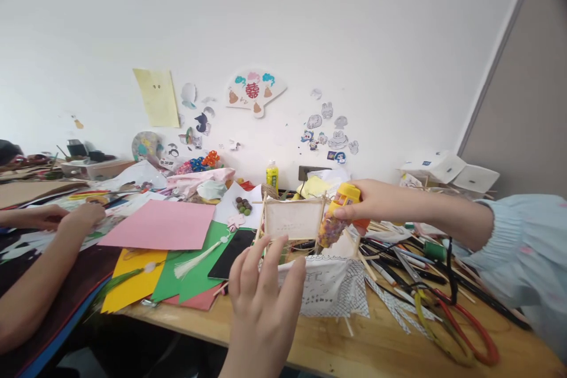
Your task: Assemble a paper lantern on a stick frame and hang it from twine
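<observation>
My right hand (pixel 370 204) grips a yellow, colourfully patterned hot glue gun (pixel 333 221), its tip angled down towards a small frame of thin wooden sticks (pixel 322 218). An upright panel of white paper or cloth (pixel 293 220) fills the back of the frame. Across its front hangs a white sheet with black drawn lines (pixel 325 286). My left hand (pixel 262 301) is raised before the frame's left side, fingers apart and nothing visible in them. Whether its fingertips touch the frame I cannot tell. The frame's inside is partly hidden.
Scissors with red and yellow handles (pixel 465 331) lie among pens and paper strips at the right. Pink paper (pixel 162 224), green paper (pixel 199 266) and a black phone-like slab (pixel 233 254) lie left. Another person's hands (pixel 82 218) work at far left. A yellow bottle (pixel 271 176) stands behind.
</observation>
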`<state>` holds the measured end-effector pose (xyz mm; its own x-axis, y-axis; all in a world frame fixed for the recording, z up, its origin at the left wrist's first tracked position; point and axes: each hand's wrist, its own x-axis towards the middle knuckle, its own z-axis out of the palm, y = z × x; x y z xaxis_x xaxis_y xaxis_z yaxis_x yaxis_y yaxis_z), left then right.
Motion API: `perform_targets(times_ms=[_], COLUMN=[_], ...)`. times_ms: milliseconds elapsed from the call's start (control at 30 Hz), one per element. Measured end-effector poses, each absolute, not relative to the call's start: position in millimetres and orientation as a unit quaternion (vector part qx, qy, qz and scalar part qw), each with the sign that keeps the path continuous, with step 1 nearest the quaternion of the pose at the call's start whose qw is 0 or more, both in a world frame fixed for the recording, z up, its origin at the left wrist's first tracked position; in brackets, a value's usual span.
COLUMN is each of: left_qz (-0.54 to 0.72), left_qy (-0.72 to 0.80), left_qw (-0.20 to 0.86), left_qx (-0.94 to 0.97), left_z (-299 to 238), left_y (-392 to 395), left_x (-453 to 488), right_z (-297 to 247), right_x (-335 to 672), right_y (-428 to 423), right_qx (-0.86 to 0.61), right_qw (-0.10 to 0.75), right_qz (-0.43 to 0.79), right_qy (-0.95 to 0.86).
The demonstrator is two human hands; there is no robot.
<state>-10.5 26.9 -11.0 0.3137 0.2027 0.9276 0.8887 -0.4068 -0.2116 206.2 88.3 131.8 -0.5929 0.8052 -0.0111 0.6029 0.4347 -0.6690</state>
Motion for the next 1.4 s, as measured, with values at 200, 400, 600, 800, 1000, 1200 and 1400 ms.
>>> perform_targets(times_ms=[200, 400, 600, 800, 1000, 1200, 1400], left_qz=[-0.427, -0.439, -0.427, -0.458, -0.436, -0.408, -0.386], left_qy=[-0.388, -0.398, -0.387, -0.384, -0.393, -0.417, -0.421], left_qw=[0.415, 0.402, 0.414, 0.405, 0.413, 0.444, 0.355], left_qx=[-0.703, -0.698, -0.705, -0.691, -0.697, -0.68, -0.74], left_z=[-14, -14, -12, -12, -6, 13, 10], left_y=[32, 31, 30, 36, 36, 26, 28], left_x=[-3, -3, 0, 7, 8, -31, -63], right_z=[139, 133, 130, 130, 142, 134, 16], right_x=[208, 209, 210, 200, 190, 239, 304], right_y=[81, 83, 87, 87, 76, 53, 61], right_qx=[-0.423, -0.41, -0.4, -0.419, -0.445, -0.574, -0.655], right_qw=[0.188, 0.174, 0.156, 0.129, 0.123, 0.324, 0.251], right_qz=[0.303, 0.309, 0.299, 0.25, 0.151, -0.122, -0.271], right_qy=[-0.833, -0.84, -0.852, -0.864, -0.874, -0.742, -0.659])
